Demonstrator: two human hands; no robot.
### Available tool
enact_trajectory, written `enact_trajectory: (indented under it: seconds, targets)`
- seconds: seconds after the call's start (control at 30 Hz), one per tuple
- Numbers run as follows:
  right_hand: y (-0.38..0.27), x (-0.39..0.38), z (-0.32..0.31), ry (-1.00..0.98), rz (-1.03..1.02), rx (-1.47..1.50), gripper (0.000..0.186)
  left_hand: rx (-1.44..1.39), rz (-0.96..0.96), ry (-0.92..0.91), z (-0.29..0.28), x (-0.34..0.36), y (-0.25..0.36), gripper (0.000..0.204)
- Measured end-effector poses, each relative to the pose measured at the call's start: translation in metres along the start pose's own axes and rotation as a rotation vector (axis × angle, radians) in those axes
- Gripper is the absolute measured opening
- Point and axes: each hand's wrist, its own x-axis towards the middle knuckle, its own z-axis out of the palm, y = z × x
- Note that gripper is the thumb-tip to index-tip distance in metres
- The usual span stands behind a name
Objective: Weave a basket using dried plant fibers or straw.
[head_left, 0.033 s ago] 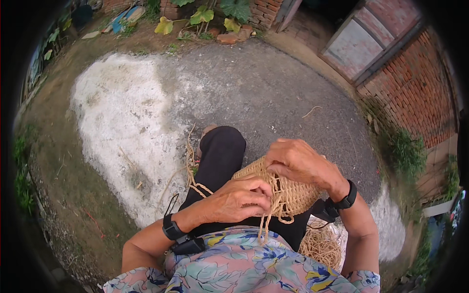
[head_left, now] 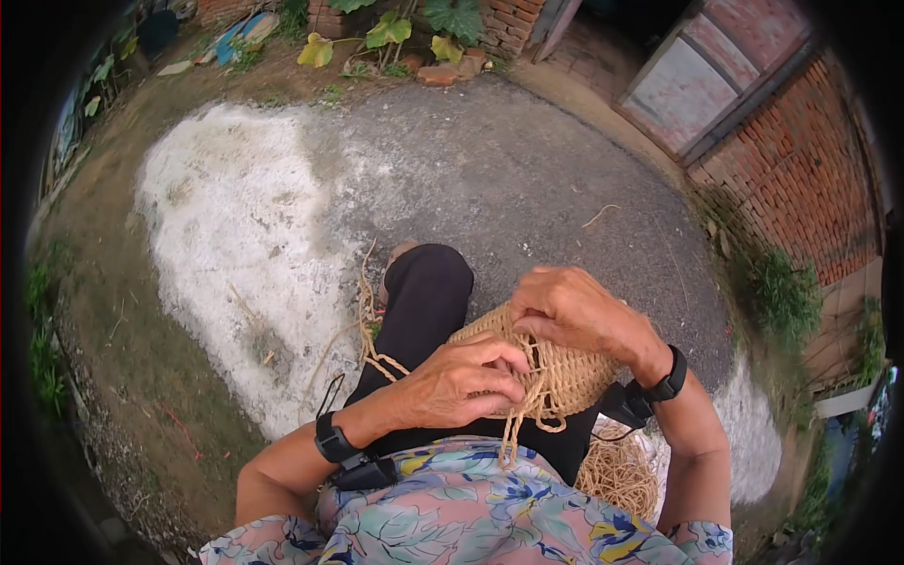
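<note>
A tan woven straw piece, shaped like a basket or bag, rests across my lap with its ridged weave facing up. My left hand lies over its near left side, thumb and fingers pinched at the strands in the middle. At the far side of the weave, my right hand is bent down with fingers closed on it; the fingertips are partly hidden. Loose twisted cord ends hang from the near edge. More straw cord trails beside my dark-trousered knee.
A heap of straw cord lies in a pale wrapping by my right side. Grey pavement with a whitish patch spreads ahead. A brick wall and a metal door stand at the right; leafy plants grow at the back.
The fingers of my left hand have shifted very slightly at the strands, a touch to the right. My right hand and the woven piece look the same.
</note>
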Motion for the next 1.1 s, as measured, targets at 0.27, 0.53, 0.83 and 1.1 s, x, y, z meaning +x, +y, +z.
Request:
enact_trajectory:
  seconds: [0.27,0.53,0.83,1.1]
  targets:
    - [0.002,-0.008,-0.003,0.098,0.123,0.139,0.013,0.254,0.111,0.148,0.002,0.016,-0.016,0.017]
    - [0.005,-0.088,0.000,0.803,0.563,-0.063,0.013,0.221,0.131,0.245,0.007,0.003,-0.017,0.022]
    - [-0.002,-0.104,0.037,0.947,0.702,0.482,0.020,0.098,0.013,0.257,0.005,0.004,-0.017,0.019]
    - [-0.007,-0.089,0.051,0.899,0.733,0.420,0.024,0.004,-0.307,0.295,0.009,0.012,-0.005,0.013]
